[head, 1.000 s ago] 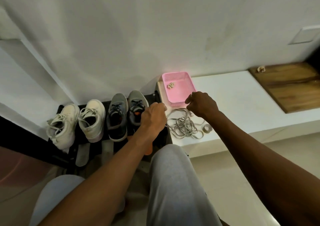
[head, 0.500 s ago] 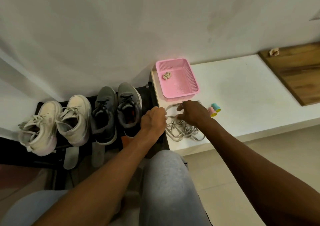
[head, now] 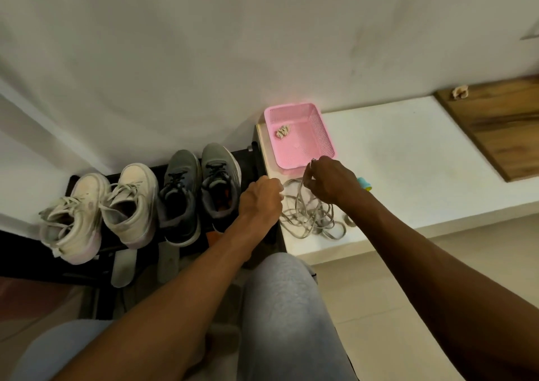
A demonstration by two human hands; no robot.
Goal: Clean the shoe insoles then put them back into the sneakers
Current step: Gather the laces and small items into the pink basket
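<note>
The 2 pale insoles lie out of the shoes on the lower level of the black shoe rack. They sit just below the white sneakers and grey sneakers lined up on top. Neither hand is near them. They look thin, light and floppy to me. I'd take each by the rounded end that sticks out toward the person, and expect it to bend rather than stay flat.

The right hand has a pinching grip on a strand of the grey shoelaces. Their tangle lies on the white tabletop, just in front of the pink basket. The left hand sits at the tabletop's edge with fingers curled, and I cannot tell whether its grip has a lace end.

0.5 s ago the right hand was down on the tangle. Now it is raised beside the basket's near rim, with the strand drawn up under it. The left hand has hardly shifted.
</note>
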